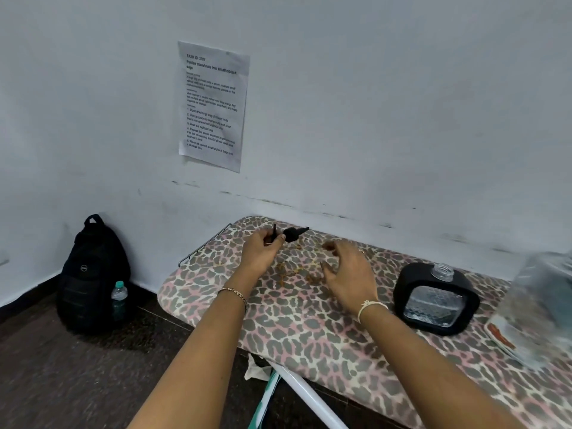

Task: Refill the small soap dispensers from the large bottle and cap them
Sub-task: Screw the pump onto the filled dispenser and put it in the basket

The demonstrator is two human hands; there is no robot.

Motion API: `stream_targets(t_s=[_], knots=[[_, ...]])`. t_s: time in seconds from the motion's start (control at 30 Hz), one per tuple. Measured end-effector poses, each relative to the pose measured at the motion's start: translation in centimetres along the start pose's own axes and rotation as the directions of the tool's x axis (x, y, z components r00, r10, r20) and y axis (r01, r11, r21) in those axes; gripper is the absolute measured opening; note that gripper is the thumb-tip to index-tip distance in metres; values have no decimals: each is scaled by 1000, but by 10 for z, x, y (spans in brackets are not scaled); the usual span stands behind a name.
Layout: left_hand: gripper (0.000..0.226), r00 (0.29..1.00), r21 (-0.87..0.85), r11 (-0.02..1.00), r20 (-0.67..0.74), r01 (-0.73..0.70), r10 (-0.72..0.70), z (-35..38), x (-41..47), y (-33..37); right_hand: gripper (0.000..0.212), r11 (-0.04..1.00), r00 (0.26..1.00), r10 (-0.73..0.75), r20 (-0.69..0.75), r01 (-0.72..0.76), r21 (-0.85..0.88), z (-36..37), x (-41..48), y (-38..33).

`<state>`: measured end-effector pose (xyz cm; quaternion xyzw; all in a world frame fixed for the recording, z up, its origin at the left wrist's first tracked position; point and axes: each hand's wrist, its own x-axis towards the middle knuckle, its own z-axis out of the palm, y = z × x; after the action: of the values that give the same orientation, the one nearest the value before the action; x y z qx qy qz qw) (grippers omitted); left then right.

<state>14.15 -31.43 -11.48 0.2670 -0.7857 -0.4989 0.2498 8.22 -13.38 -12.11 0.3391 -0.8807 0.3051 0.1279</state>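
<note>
A small black soap dispenser [436,300] with a clear window and an uncapped threaded neck stands on the leopard-print board [309,323], right of my hands. My left hand [261,250] holds a black pump cap [294,234] near the board's far left end, the nozzle pointing right. My right hand [349,275] hovers over the board with fingers spread and loosely curled, holding nothing. A large clear bottle [538,308] appears blurred at the right edge.
A white wall runs behind the board, with a printed sheet [213,105] taped to it. A black backpack [93,274] with a water bottle [119,300] in its side pocket sits on the dark floor at left. Brownish stains mark the board between my hands.
</note>
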Motion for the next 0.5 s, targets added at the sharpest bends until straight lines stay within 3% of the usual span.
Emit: stream_targets(t_s=[0.23, 0.5], knots=[[30, 966, -107, 971, 127, -214, 227, 18, -47, 68, 56, 994, 989, -105, -109, 106, 8, -62, -2, -1], [31, 923, -158, 933, 165, -322, 347, 44, -98, 128, 40, 994, 973, -98, -210, 105, 23, -118, -26, 11]])
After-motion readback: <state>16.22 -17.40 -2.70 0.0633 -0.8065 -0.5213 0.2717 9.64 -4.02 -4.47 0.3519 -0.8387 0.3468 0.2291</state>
